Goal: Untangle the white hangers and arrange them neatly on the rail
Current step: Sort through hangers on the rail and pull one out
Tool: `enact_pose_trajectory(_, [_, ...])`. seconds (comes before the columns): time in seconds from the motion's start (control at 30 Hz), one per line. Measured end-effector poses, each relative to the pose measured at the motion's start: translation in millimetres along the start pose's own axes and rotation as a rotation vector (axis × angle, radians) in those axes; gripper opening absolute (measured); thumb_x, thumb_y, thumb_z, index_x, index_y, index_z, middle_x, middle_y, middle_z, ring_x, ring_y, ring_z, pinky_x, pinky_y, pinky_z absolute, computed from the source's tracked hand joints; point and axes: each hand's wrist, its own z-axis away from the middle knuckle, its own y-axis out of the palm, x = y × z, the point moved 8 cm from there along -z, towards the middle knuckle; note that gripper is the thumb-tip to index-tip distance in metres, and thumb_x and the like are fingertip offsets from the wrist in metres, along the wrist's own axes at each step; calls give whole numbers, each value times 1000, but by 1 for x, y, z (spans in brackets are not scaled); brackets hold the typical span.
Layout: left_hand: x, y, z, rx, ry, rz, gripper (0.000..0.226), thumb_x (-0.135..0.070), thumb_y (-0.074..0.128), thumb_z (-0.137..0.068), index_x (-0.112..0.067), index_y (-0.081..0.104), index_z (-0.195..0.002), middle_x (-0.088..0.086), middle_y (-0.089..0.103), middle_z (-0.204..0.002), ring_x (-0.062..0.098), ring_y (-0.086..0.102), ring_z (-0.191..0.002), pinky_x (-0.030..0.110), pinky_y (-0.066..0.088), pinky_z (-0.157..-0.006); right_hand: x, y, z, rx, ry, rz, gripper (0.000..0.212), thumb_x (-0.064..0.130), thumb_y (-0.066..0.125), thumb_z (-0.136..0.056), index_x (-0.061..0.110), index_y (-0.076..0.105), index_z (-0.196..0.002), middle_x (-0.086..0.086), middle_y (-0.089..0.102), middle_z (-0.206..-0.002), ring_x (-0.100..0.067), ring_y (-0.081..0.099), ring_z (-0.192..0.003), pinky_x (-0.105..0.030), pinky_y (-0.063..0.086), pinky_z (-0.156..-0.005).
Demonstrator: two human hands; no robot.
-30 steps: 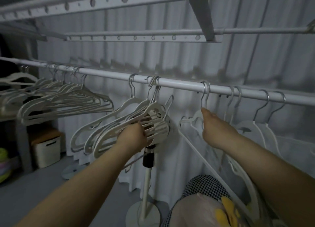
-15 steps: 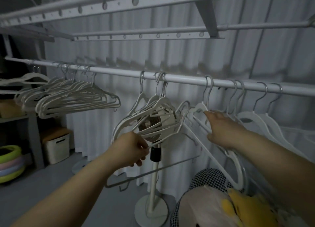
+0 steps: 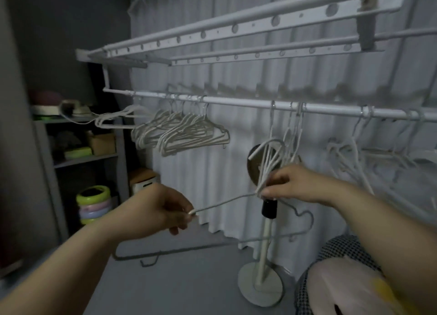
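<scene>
A white rail (image 3: 236, 101) runs across the room. A tidy row of white hangers (image 3: 189, 132) hangs at its left. In the middle hangs a tangled bunch of white hangers (image 3: 279, 156), twisted edge-on. My right hand (image 3: 293, 184) pinches the bunch at its lower end. My left hand (image 3: 163, 210) grips the tip of one grey-white hanger (image 3: 222, 204) that stretches from the bunch toward me, its bar (image 3: 189, 249) dangling below. More white hangers (image 3: 359, 156) hang at the right, blurred.
A standing fan (image 3: 262, 284) on a round base stands right behind the bunch. A ceiling drying rack (image 3: 236, 26) runs overhead. Shelves (image 3: 82, 158) with boxes and coloured rings fill the left. A checked cushion and plastic bag (image 3: 343, 284) lie at lower right.
The view swung left. My right hand left the right-hand hangers and took the bunch's lower end. My left hand pulled one hanger down and left from the bunch.
</scene>
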Motion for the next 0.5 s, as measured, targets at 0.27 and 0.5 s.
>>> enact_pose_trajectory(0.27, [60, -35, 60, 4, -85, 11, 26, -8, 65, -80, -28, 68, -65, -14, 68, -56, -6, 60, -57, 7, 46, -58, 67, 85, 15, 275, -64, -272, 18, 7, 56, -88, 21, 67, -83, 4, 64, -54, -3, 46, -40, -13, 40, -40])
enact_pose_trajectory(0.5, [93, -36, 81, -235, -186, -128, 39, -24, 56, -88, -15, 51, -126, 6, 58, -123, 17, 56, -108, 21, 40, -86, 85, 123, 16, 123, 15, -408, 18, 6, 51, -92, 7, 59, -76, 1, 61, -43, -5, 45, -28, -16, 41, -35])
